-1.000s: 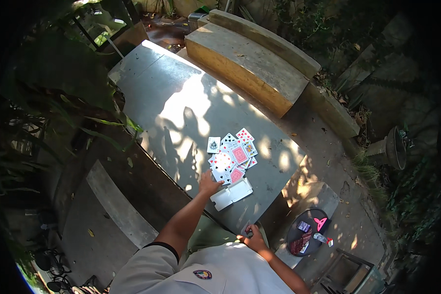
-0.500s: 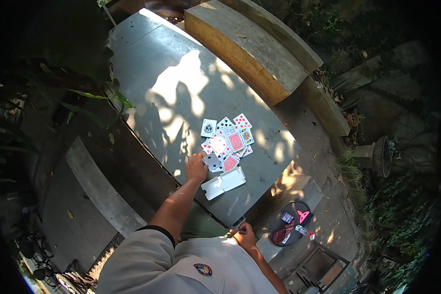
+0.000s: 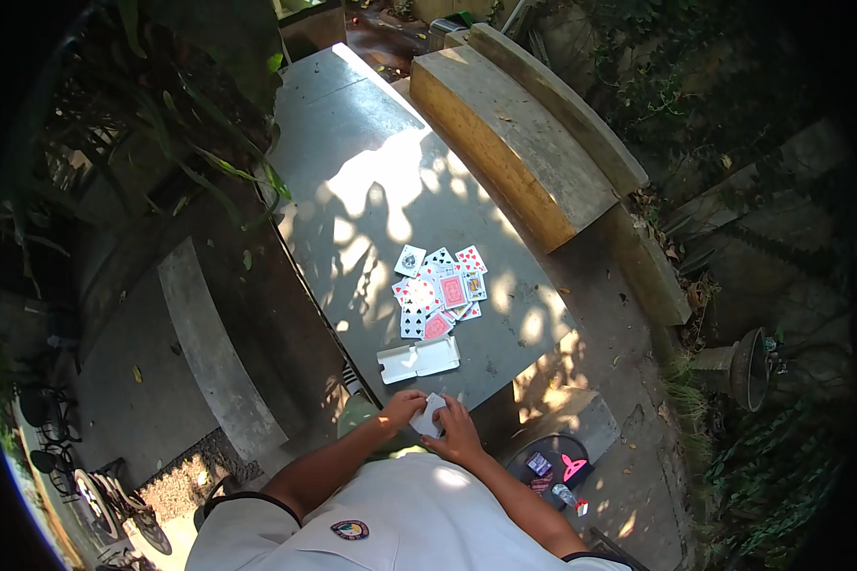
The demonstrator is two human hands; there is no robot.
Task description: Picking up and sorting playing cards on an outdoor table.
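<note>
Close to my body, just off the near edge of the table, my left hand (image 3: pixel 405 410) and my right hand (image 3: pixel 458 434) are closed around pale playing cards (image 3: pixel 431 411). How many cards are between them cannot be made out. Ahead lies a loose spread of face-up playing cards (image 3: pixel 412 322), with red-backed cards (image 3: pixel 455 292) among them. A card with a large black spade (image 3: pixel 409 260) sits at the spread's far left corner. Between the spread and my hands rests an opened white card box (image 3: pixel 419 360), its flaps unfolded.
The grey table (image 3: pixel 505 328) stretches away to the far left, patched with sunlight. A stone bench (image 3: pixel 524 143) runs along its right side and a curved one (image 3: pixel 219 352) along its left. At my right, a dark round tray (image 3: pixel 524 459) holds small items, one bright pink.
My left hand has drawn back from the card spread to meet my right hand near my body. Cards now show between both hands. The view has shifted too.
</note>
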